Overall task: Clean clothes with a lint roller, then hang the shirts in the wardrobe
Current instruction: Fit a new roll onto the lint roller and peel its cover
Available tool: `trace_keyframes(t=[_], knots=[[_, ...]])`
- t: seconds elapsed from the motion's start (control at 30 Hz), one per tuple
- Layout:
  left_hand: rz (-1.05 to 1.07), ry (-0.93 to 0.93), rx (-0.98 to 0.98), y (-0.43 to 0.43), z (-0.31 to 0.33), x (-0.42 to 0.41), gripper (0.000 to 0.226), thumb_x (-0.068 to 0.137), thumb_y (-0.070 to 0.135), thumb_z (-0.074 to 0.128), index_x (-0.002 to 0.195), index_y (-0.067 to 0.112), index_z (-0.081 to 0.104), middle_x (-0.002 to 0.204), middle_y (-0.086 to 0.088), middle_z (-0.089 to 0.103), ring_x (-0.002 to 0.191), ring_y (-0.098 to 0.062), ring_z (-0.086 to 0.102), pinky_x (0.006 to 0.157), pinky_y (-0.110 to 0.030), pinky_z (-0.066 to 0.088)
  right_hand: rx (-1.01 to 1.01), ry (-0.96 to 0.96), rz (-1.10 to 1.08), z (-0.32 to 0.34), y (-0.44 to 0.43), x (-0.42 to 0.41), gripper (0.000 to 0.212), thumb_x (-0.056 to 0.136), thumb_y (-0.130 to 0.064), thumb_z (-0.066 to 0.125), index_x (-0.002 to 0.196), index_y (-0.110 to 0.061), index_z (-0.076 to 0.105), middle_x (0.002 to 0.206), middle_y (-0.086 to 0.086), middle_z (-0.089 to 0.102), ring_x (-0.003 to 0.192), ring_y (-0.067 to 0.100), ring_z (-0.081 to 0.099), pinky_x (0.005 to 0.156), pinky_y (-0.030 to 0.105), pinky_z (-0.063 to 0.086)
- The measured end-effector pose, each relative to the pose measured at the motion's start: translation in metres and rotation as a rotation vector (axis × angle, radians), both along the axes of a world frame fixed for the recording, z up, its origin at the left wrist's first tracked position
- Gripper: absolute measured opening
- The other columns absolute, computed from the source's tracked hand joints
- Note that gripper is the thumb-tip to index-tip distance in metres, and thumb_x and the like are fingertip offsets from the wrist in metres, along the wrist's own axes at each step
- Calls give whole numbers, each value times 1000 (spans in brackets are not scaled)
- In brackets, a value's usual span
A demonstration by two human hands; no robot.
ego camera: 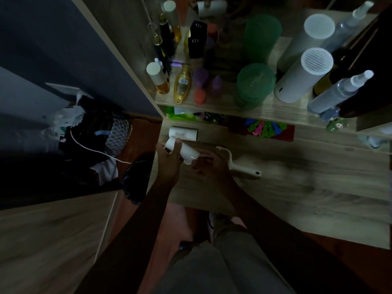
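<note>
One desk (297, 177): wooden, lying under both hands.
Left hand (167, 160): fingers curled round the sticky roll, holding it above the desk.
Right hand (210, 166): fingers at the roll's lower end; too dark to tell whether they pinched it.
Roller handle (246, 167): lay on the desk just right of the right fingers, its axle bare.
Sticky roll (184, 150): tilted, between both sets of fingers.
Spare roll (184, 132): lay just beyond the left fingers.
Step, as judged: fitting the roll; align core with axle, push straight, keep fingers off the adhesive.
</note>
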State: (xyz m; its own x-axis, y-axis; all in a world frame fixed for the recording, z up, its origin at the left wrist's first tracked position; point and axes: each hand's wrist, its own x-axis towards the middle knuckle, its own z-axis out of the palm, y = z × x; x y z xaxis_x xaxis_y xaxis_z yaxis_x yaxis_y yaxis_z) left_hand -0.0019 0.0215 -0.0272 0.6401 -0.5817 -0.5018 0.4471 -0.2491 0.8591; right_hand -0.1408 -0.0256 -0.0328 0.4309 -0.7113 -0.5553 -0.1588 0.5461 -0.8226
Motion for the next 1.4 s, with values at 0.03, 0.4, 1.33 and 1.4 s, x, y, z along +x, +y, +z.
trace_keyframes(t=[0.03,0.4,1.33,1.4], knots=[[2,8,-5,1,0,0,25,100,19,57,114,12,38,113,-13,58,93,-19,70,69,-30,59,1,-9,-6,1,0,0,35,78,-4,82,100,-26,65,107,16,71,87,29,74,67,32,60],[67,9,6,1,2,-1,34,96,22,62,117,10,38,116,-17,57,104,-32,65,77,-41,61,59,-35,-54,1,-2,1,31,77,4,79,100,-11,65,100,19,71,78,29,72,65,40,61],[41,-79,-35,-3,8,4,73,76,37,81,132,14,39,117,-4,61,100,-17,71,74,-37,59,385,-212,-59,1,-21,1,25,93,0,62,117,-7,64,126,26,63,107,47,67,101,58,49],[30,-89,-46,-4,10,4,73,77,37,81,132,14,39,120,-5,60,103,-19,71,74,-36,59,389,-194,-58,3,-23,2,27,91,0,63,117,-7,63,124,24,65,106,46,68,100,57,51]])
